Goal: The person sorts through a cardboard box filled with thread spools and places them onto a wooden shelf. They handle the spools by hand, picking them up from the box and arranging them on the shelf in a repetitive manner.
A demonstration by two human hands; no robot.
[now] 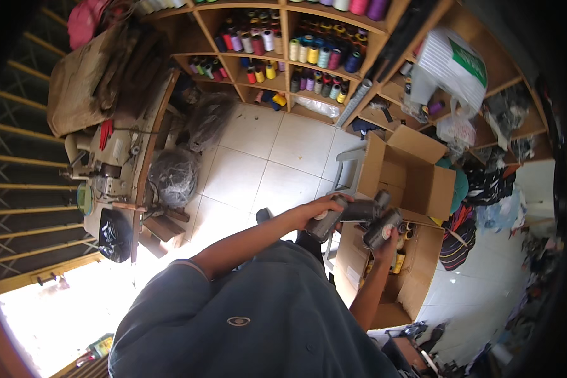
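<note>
In front of my body, above an open cardboard box (426, 268), I hold dark thread spools in both hands. My left hand (315, 208) is closed round a dark grey thread spool (326, 222), which is tilted. Another thread spool (382, 228) sits in the grip of my right hand (388, 246), over the box's far side. Between the hands lies a further dark spool (359, 210); which hand supports it, I cannot tell. Several yellow and dark spools (399, 261) stand inside the box, partly hidden by my right hand and forearm.
Beyond it is a second open carton (416, 179) beside a grey stool (348, 167). Wooden shelves (286, 57) full of coloured spools line the back. A sewing machine (107, 179) stands on a table at left, with a plastic-wrapped bundle (173, 176) alongside. Bags and cloth (460, 242) lie at right.
</note>
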